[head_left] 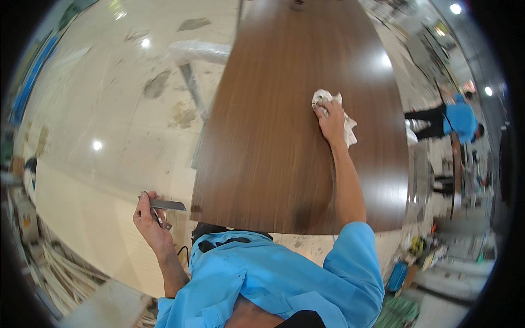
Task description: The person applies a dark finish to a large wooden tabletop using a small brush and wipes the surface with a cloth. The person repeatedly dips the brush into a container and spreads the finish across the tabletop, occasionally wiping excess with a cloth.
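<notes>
My right hand (pixel 330 121) is closed on a crumpled white rag (pixel 350 134), pressing it on a long brown wood-grain panel (pixel 262 142). Part of the cloth bunches up beyond my fingertips and part trails beside my wrist. Off the panel's near left corner, my left hand (pixel 151 223) is raised with its fingers wrapped round a flat grey blade (pixel 168 204) with a slanted tip. The blade points right, toward the panel. A small dark part shows below it in the same hand; its handle is mostly hidden.
A plastic-wrapped roll (pixel 201 52) and a grey metal leg (pixel 191 87) stand left of the panel. Wooden strips (pixel 68 273) lie at the lower left. A person in blue (pixel 459 119) stands at the right, beyond the panel. A blue container (pixel 397 276) sits lower right.
</notes>
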Available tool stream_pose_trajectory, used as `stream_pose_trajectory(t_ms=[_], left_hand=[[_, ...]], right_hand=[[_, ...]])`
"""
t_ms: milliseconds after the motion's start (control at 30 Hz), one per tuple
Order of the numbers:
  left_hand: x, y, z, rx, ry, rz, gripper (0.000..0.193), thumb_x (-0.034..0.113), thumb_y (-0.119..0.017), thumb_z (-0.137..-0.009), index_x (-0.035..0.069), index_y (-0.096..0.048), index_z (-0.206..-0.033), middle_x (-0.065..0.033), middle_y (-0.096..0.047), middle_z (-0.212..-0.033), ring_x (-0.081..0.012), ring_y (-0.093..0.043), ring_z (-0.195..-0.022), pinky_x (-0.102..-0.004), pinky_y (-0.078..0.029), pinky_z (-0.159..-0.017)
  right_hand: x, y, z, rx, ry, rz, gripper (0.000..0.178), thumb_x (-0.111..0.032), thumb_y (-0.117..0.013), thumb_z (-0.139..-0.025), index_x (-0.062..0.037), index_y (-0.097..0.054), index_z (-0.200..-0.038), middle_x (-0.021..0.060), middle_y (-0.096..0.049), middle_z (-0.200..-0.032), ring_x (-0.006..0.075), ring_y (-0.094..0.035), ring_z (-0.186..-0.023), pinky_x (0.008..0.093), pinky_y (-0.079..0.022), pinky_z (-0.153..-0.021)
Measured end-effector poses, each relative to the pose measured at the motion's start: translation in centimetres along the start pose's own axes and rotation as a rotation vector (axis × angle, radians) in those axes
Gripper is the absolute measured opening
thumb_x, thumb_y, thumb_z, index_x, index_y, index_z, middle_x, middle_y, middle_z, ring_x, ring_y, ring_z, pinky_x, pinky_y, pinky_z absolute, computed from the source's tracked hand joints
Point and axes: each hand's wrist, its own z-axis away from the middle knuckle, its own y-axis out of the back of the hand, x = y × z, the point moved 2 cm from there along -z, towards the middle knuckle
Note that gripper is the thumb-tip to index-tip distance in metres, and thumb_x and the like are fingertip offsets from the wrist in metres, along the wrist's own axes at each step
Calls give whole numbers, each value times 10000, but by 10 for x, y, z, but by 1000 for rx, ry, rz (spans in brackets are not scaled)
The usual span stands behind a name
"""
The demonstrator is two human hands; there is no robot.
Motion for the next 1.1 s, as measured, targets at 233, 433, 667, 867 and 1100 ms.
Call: stream_pose_trajectory(t_ms=[233, 433, 667, 867, 1100], left_hand=[[-13, 40, 26, 327, 54, 13, 308, 342, -657, -970, 41, -703, -927, -24, -660, -775, -7, -502, -530, -146, -282, -384], [4, 36, 21, 334, -52, 91, 316, 308, -636, -988, 3, -698, -937, -58, -654, -775, -36, -489, -504, -170, -284, -358], [35, 89, -16, 383, -240, 218, 302, 274, -616, -1002, -18, -690, -985, -75, -653, -825, -43, -471, -522, -181, -279, -360], [36, 144, -39, 377, -206, 279, 313, 273, -630, -998, -36, -676, -1014, -83, -650, -832, -56, -507, -566, -183, -293, -359], [49, 140, -63, 325, -162, 263, 308, 277, -622, -1003, -26, -674, -995, -81, -645, -815, -48, -515, -573, -180, -275, -368]], right_hand=[[-135, -102, -44, -171, 417, -319, 490, -206, -695, -847, 10, -601, -1276, 272, -408, -1518, 406, -397, -1407, 456, -318, -1168], [-292, -66, 186, -499, 843, -785, 350, -13, -563, -865, 14, -619, -1210, 258, -504, -1426, 404, -477, -1344, 480, -360, -1153], [-242, 9, 191, -515, 715, -761, 426, 31, -638, -753, -20, -663, -1176, 191, -639, -1233, 329, -607, -1198, 437, -504, -1005], [-85, -6, 46, -67, 97, 140, 408, -131, -570, -961, -14, -580, -1352, 226, -516, -1445, 378, -464, -1362, 459, -373, -1130], [-243, -88, 90, -133, 376, -285, 296, -66, -524, -915, -9, -638, -1182, 214, -610, -1242, 381, -544, -1185, 480, -396, -1082]])
